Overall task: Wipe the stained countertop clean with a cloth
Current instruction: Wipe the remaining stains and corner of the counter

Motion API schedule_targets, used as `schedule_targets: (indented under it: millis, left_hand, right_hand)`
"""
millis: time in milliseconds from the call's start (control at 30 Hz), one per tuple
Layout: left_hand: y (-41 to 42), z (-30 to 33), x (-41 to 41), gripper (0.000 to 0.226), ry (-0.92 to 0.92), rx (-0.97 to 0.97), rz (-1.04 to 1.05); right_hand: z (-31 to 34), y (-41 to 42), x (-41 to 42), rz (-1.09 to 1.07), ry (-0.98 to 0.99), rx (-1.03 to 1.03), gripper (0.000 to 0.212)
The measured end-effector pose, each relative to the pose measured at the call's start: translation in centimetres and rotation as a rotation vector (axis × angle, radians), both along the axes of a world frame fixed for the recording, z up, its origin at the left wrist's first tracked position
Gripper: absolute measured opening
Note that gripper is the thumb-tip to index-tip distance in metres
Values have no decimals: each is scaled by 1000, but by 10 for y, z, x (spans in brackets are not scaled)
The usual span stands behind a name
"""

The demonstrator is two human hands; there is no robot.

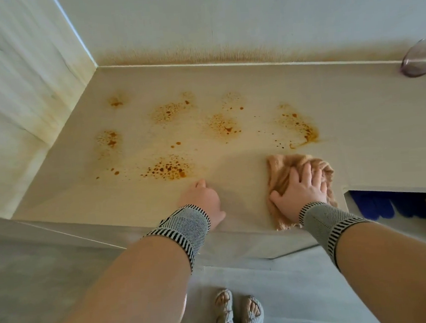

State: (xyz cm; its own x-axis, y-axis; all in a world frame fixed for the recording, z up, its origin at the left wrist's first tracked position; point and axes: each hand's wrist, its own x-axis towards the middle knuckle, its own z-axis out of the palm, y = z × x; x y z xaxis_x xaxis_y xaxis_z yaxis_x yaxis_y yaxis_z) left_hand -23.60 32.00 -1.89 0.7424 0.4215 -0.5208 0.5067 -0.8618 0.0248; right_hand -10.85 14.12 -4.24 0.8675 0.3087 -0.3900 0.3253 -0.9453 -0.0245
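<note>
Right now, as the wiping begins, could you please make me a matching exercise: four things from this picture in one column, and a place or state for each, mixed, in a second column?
Things:
1. cloth
2. left hand
3. glass bowl
4. blue gloves

Places or states:
A. at the far right, against the wall
B. resting bare on the countertop, near its front edge
C. under the right hand, pressed flat
D. in the opening below the countertop, right side

Pairs: 1-C, 2-B, 3-A, 4-D
</note>
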Motion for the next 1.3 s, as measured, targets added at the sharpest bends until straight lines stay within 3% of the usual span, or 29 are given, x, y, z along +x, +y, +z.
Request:
schedule_targets:
  millis: [67,167,300,433,567,700,800,967,1100,1200,1300]
  left_hand:
    - [4,1,0,41,-79,69,-10]
    - [7,-3,8,34,-194,108,-51]
    - [-2,-7,24,40,-254,79,-133]
    - [-7,-9,33,43,-270,34,-164]
    - [-11,-7,36,53,-214,-11,-207]
    - [-15,-5,53,49,-193,20,-141]
    - [-22,-4,63,47,-171,31,-91]
    - [-40,-5,79,70,-120,29,-83]
    - [-52,-4,95,82,-26,-11,-63]
    - [-50,-7,109,86,81,-37,-3]
    - [-48,-9,120,88,147,-47,24]
  right_hand:
    - [1,26,-12,-26,35,104,72]
    - [0,59,-45,221,89,269,70]
    - [0,45,-36,369,132,218,67]
    - [1,-10,6,51,-22,29,71]
    - [1,3,5,-150,38,-15,74]
    - [-3,41,-26,212,78,217,61]
    - [4,27,-10,376,63,190,60]
    - [3,-38,56,111,-104,-43,72]
    - [-3,-42,68,-71,-33,38,78]
    - [-5,-11,51,131,26,217,63]
    - [1,3,37,377,150,307,64]
